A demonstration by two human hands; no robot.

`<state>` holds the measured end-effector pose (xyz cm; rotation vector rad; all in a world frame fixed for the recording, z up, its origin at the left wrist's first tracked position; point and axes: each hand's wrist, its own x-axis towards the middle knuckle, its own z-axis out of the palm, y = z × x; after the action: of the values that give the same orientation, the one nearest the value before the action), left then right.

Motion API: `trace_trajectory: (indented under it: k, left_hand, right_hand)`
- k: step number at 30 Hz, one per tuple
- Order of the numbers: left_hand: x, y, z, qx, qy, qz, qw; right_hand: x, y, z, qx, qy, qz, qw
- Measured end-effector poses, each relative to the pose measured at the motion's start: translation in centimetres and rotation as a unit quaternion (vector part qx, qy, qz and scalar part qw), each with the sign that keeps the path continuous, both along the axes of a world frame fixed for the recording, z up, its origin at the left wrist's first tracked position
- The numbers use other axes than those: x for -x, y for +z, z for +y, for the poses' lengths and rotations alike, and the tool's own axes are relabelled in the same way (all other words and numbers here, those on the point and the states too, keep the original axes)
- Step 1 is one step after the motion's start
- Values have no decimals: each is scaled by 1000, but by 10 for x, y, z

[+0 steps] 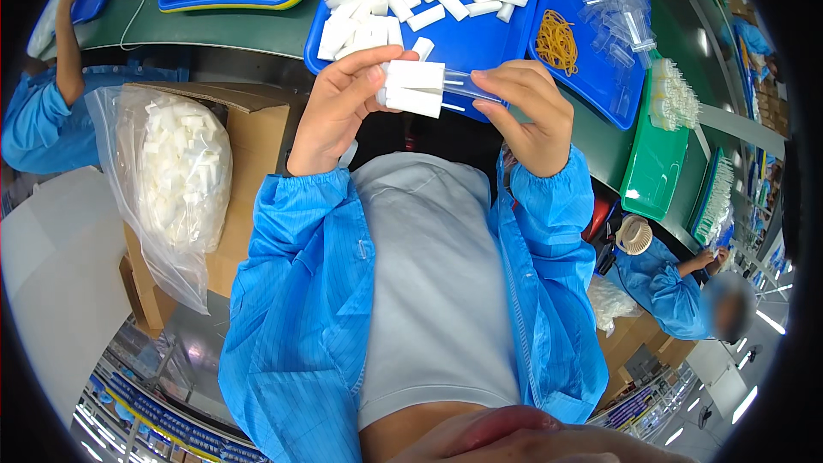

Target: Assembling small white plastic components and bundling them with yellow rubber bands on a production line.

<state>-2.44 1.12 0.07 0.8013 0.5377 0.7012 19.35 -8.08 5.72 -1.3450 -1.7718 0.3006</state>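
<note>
Hands, two, bare, before the person's chest: left hand (347,94), fingers clamped on the left ends of the held white blocks (415,75); right hand (536,111), thumb and fingers pinched on a clear plastic piece (474,90). Held blocks, two, one above the other from where I stand, long axes running left to right; thin stems, two, one projecting from each right end toward the right hand. Clear piece, one, lying just right of the blocks, roughly in line with them and nearer the right fingers; whether it touches the stems, I cannot tell. Beyond the hands, on the green tabletop (236,47): blue tray (471,45), one, bearing loose white blocks, dozens, overlapping too much for a count; to its right, a second blue tray (591,90) with rubber bands (557,41), one tangled heap, and clear plastic pieces (630,26), many, uncounted. Green tray (656,176), one nearby, white bristly parts (673,94) clustered at its far end. Left of the person: bag (184,176), one, of small white pieces, in an open carton (257,141). Co-workers, two, blue-sleeved: one left, one right.
</note>
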Motion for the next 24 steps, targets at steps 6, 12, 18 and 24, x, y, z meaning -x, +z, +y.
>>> trace_trajectory:
  k: [6, 12, 18, 24]
  left_hand:
    - [0, -4, 2, -31, -35, 24, 999]
    - [0, -9, 2, 89, -60, -150, 983]
    - [-2, -23, -3, 200, -112, -182, 956]
    - [-4, -11, -12, 252, -120, -186, 942]
  right_hand:
    - [6, 3, 7, 2, 32, -27, 999]
    - [3, 4, 10, -11, 44, -34, 998]
    - [7, 1, 13, -1, 55, 1, 998]
    - [12, -2, 15, 24, 92, 41, 995]
